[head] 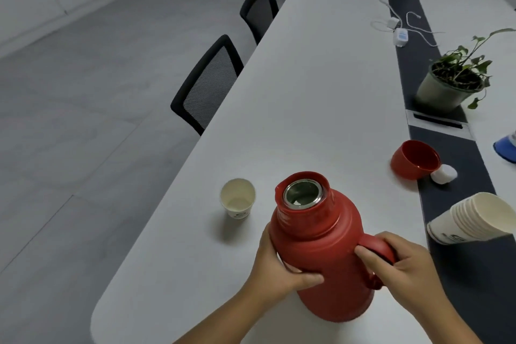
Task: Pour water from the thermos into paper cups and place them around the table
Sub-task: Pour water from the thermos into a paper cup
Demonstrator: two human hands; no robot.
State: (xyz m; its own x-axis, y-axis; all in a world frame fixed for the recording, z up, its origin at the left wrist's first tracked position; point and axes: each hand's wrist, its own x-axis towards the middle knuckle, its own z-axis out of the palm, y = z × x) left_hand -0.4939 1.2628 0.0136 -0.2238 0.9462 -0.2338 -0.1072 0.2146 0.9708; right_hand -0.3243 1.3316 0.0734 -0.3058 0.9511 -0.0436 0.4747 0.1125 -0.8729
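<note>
Thermos (321, 254) unmarked: left hand (282, 268) grips body, right hand (405, 262) handle; cup (238, 199) logo unreadable.

Potted plant (453, 84), chairs (208, 85), cables (402, 25)

Both forearms and hands are bare, with no sleeves, rings or watch in view.

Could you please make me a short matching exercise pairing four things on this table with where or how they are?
Things:
1. thermos
2. single paper cup
3. red lid
4. cup stack

States:
A. lying on its side at the right
B. gripped by both hands
C. upright, left of the thermos
D. beside a white stopper

Pairs: 1-B, 2-C, 3-D, 4-A
</note>
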